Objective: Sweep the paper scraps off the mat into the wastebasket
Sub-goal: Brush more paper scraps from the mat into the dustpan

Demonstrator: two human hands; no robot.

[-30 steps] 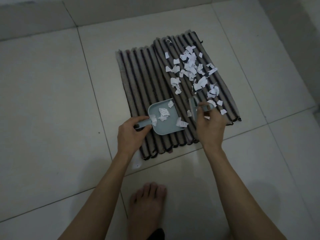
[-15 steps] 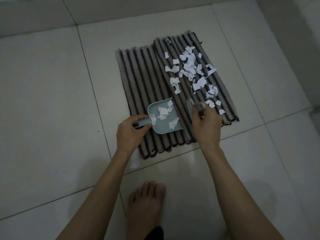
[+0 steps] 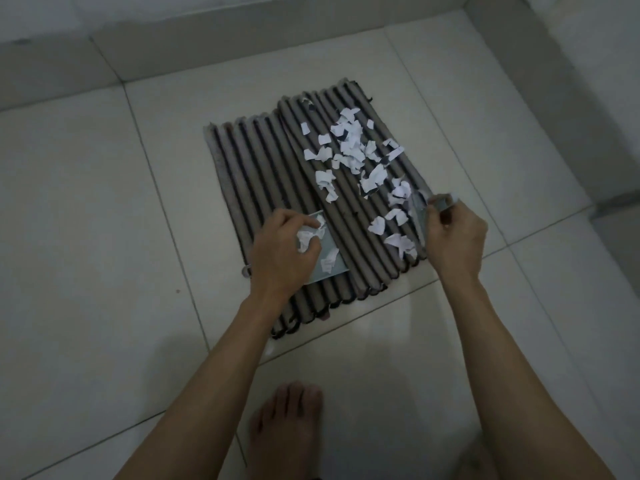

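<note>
left hand [image 3: 282, 251] covers pale blue plastic dustpan [image 3: 330, 261], grip unclear | right hand [image 3: 453, 237] pinches small blurred pale brush [image 3: 420, 216] at ribbed grey-brown striped mat [image 3: 263, 178] right edge | white torn paper scraps [image 3: 353, 150] on mat's far-right half; some in pan | bare tiled floor [image 3: 86, 220] around

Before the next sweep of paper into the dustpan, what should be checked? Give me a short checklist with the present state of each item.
1. Left hand holds the dustpan: ok, it covers the handle end.
2. Dustpan lies on the mat, mouth toward the scraps: ok.
3. Right hand grips the small brush: ok.
4. Brush stands behind the nearest scraps, on the side away from the dustpan: ok.
5. Scraps already inside the dustpan stay in: ok, a few lie in it.
6. Wastebasket within reach: cannot tell, it is not in view.
</note>
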